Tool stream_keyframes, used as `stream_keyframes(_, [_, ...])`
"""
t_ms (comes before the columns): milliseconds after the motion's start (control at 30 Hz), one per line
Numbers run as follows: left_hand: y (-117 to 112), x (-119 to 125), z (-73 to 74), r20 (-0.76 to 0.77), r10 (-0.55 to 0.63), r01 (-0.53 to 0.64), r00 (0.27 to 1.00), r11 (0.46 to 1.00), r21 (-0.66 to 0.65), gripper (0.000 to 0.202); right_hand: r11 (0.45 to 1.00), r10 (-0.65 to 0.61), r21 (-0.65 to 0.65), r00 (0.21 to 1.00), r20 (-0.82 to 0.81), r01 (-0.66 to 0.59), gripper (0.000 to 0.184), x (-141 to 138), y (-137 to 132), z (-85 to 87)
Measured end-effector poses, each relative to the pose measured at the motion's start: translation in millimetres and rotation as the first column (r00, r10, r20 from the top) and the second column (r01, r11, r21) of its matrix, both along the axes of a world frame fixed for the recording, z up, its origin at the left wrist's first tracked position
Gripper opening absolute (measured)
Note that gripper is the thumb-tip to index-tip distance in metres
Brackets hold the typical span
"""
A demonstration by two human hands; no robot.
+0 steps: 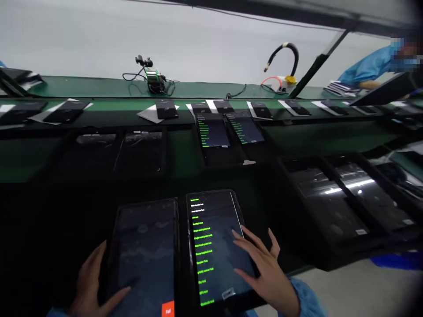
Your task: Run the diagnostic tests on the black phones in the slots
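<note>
Two tablets lie side by side in a black tray in front of me. The left tablet (145, 251) has a dark screen with a red "Fail" box at its lower right corner. My left hand (94, 284) is at its left edge, thumb over the screen and fingers apart. On the right tablet (216, 251) a list of mostly green test names is lit, with two lines in white. My right hand (264, 268) is spread over that screen's right side, fingertips on or just above the glass; actual contact I cannot tell.
Behind stands a tray with two lit tablets (213, 130). Further trays with dark tablets sit at left (142, 152) and right (324, 198). Along the back lie black devices (167, 109) on white sheets. A device on a stand (154, 79) is on the shelf. A co-worker's blue sleeve (366, 66) shows at right.
</note>
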State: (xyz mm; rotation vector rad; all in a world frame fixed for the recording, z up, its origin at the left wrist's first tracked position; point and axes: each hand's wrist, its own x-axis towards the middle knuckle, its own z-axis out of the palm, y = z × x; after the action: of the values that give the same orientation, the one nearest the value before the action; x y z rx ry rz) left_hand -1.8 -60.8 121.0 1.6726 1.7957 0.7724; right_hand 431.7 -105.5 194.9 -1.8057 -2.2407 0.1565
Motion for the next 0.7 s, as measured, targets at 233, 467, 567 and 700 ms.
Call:
stream_keyframes(233, [-52, 25, 11.6, -0.466, -0.295, 0.406, 0.834, 0.9, 0.157, 0.1, 0.981, 0.193, 0.0, 0.979, 0.068, -0.193, 0.067, -11, -45, -11.0])
stream_keyframes(467, [-78, 23, 18.4, -0.638, -0.243, 0.588, 0.73, 0.7, 0.406, 0.039, 0.941, 0.289, 0.166, 0.955, 0.069, -0.296, 0.027, -13, -50, -25.9])
stream_keyframes(567, [-82, 24, 27.9, -0.62, -0.23, 0.564, 0.751, 0.711, 0.419, 0.028, 0.937, 0.295, 0.187, 0.955, 0.026, -0.295, 0.013, -12, -51, -27.3])
stream_keyframes(700, [-90, 32, 30.1, -0.577, -0.242, 0.546, 0.78, 0.713, 0.44, 0.011, 0.926, 0.3, 0.219, 0.952, 0.065, -0.307, 0.006, -14, -51, -25.6])
